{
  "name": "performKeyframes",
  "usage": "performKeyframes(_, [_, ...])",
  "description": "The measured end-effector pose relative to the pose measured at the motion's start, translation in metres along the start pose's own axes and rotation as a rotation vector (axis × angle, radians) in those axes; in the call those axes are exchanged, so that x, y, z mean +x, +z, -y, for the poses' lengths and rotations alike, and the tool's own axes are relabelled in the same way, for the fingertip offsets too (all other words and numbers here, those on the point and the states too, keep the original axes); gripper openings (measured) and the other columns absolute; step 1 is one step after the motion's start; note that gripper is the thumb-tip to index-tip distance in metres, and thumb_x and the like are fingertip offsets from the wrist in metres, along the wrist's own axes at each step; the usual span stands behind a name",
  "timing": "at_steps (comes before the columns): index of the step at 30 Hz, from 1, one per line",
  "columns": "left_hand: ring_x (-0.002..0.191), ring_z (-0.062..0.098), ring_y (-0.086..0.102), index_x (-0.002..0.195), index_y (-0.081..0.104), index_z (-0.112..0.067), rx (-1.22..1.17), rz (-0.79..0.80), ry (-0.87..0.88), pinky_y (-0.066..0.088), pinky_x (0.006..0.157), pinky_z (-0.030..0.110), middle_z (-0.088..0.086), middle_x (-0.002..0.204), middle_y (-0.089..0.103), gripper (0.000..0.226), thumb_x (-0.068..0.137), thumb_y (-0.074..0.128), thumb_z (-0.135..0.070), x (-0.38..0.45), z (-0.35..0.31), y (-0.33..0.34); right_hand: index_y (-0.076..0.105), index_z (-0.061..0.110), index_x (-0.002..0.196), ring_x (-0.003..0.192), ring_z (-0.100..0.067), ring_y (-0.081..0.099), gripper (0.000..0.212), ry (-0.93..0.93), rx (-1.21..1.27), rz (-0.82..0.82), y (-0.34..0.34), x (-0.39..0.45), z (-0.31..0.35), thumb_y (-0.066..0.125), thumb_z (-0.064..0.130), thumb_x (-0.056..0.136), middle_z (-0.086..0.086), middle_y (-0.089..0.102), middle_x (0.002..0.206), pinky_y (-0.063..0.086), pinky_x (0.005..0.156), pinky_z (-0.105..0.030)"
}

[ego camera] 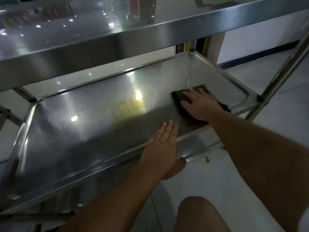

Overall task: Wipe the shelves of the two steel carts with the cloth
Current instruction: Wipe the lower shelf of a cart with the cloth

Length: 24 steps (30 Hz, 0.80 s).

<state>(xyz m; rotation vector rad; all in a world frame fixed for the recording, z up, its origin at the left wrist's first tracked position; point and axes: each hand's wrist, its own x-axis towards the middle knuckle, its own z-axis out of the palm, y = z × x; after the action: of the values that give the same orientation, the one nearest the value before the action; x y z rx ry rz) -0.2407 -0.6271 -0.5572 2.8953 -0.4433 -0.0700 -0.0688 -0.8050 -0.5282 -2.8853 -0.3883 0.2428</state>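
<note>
**Right grip flat on the cloth, left grip braced on the shelf rim**

The right grip (199, 105) lies spread, fingers straight and fanned, pressing the dark grey square cloth (184, 96) flat against the floor of the shiny steel tray-shaped middle shelf (93, 118). The cloth sits in the far right part of that shelf, near its right wall, and its edges show beyond the fingertips and behind the wrist. The left grip (163, 148) is also flat, fingers straight and pressed together, laid across the near rim of the same shelf with the fingertips reaching onto the shelf floor and the thumb hooked down over the rim's outer face. The two hands are near each other but apart. Above, the shiny steel upper shelf (117, 39) crosses the top of the view. A round steel upright post (284, 72) rises at the right corner of the cart. On the pale tiled floor (250, 173) just below the near rim lies a small yellow scrap (207, 159). A bare knee (199, 213) shows at the bottom.
</note>
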Motion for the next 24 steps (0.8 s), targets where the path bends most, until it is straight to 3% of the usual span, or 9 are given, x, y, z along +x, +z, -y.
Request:
performKeyframes(3, [0.161,0.012,-0.015,0.169,-0.001,-0.020,0.015,-0.042,-0.016,-0.014,0.127,0.029,-0.002,0.177,-0.009,0.094,0.096,0.043,-0.059,-0.029,0.019,-0.006,0.011,0.032,0.167,0.161,-0.032,-0.002,0.067,0.245,0.074,0.021,-0.005,-0.009,-0.014,0.022,0.058,0.106,0.002,0.002,0.175,0.001,0.128,-0.054])
performKeyframes(6, [0.163,0.015,-0.003,0.169,0.013,-0.018,0.008,-0.112,-0.193,-0.012,0.126,0.027,-0.001,0.177,0.005,0.089,0.095,0.021,-0.066,-0.079,0.058,-0.016,0.009,0.027,0.167,0.160,-0.037,-0.004,0.069,0.294,0.098,0.003,0.004,-0.010,0.030,0.021,0.056,0.106,-0.002,0.000,0.175,0.001,0.128,-0.056])
performKeyframes(9, [0.159,0.030,0.024,0.163,0.034,-0.007,0.044,-0.203,-0.483,0.013,0.130,0.040,0.014,0.171,0.031,0.082,0.101,0.021,-0.060,-0.118,0.119,-0.037,0.013,0.028,0.167,0.160,-0.035,-0.002,0.068,0.105,0.059,-0.029,0.034,-0.020,0.117,0.023,0.057,0.106,0.000,0.003,0.175,0.002,0.128,-0.054])
performKeyframes(12, [0.159,0.035,0.023,0.163,0.032,-0.003,0.060,-0.171,-0.737,0.019,0.130,0.049,0.019,0.170,0.029,0.068,0.111,0.033,-0.046,-0.146,0.180,-0.058,0.011,0.032,0.167,0.161,-0.031,-0.004,0.070,-0.158,0.029,0.023,0.060,-0.034,0.196,0.020,0.061,0.103,0.003,0.002,0.175,-0.001,0.128,-0.052])
performKeyframes(14, [0.159,0.036,0.023,0.161,0.032,-0.002,0.068,-0.163,-0.786,0.020,0.129,0.051,0.021,0.169,0.030,0.065,0.111,0.037,-0.041,-0.158,0.203,-0.062,0.013,0.035,0.166,0.161,-0.028,-0.005,0.071,-0.253,0.005,0.065,0.064,-0.035,0.212,0.018,0.064,0.102,0.005,0.002,0.175,-0.002,0.129,-0.050])
performKeyframes(17, [0.156,0.037,0.029,0.159,0.036,-0.003,0.042,-0.157,-0.817,0.026,0.127,0.052,0.021,0.167,0.035,0.065,0.110,0.038,-0.046,-0.166,0.213,-0.057,0.019,0.040,0.164,0.161,-0.025,0.005,0.069,-0.318,-0.014,0.043,0.058,-0.030,0.182,0.024,0.066,0.101,0.011,0.010,0.174,0.004,0.129,-0.047])
performKeyframes(20, [0.152,0.036,0.036,0.156,0.040,-0.005,0.055,-0.167,-0.820,0.032,0.123,0.052,0.019,0.163,0.041,0.070,0.107,0.036,-0.054,-0.164,0.214,-0.053,0.024,0.036,0.164,0.159,-0.029,0.014,0.065,-0.122,-0.050,-0.063,0.042,-0.014,0.117,0.030,0.061,0.104,0.006,0.018,0.173,0.012,0.127,-0.050])
performKeyframes(24, [0.156,0.032,0.029,0.162,0.032,-0.007,0.077,-0.159,-0.815,0.028,0.124,0.050,0.015,0.169,0.033,0.076,0.106,0.031,-0.058,-0.165,0.215,-0.052,0.015,0.031,0.166,0.160,-0.033,0.000,0.071,0.265,0.071,0.005,0.030,-0.005,0.085,0.023,0.062,0.102,0.003,0.004,0.175,0.003,0.128,-0.055])
